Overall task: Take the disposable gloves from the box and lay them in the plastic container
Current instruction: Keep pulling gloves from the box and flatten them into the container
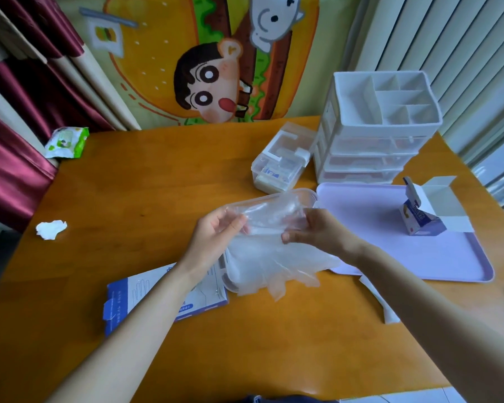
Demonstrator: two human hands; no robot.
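A bundle of clear disposable gloves (271,263) hangs between both hands above the table's middle, fingers drooping toward me. My left hand (216,231) pinches its top left edge and my right hand (317,228) grips the top right edge. Behind and under the gloves lies the clear plastic container (303,196), mostly hidden by the film. The blue and white glove box (137,298) lies flat on the table under my left forearm.
A lilac tray (419,257) at the right carries a small opened carton (425,210). White drawer organiser (381,126) and a clear lidded box (280,164) stand behind. A crumpled tissue (51,229) and wipes pack (67,142) lie left; white paper (381,301) lies near right.
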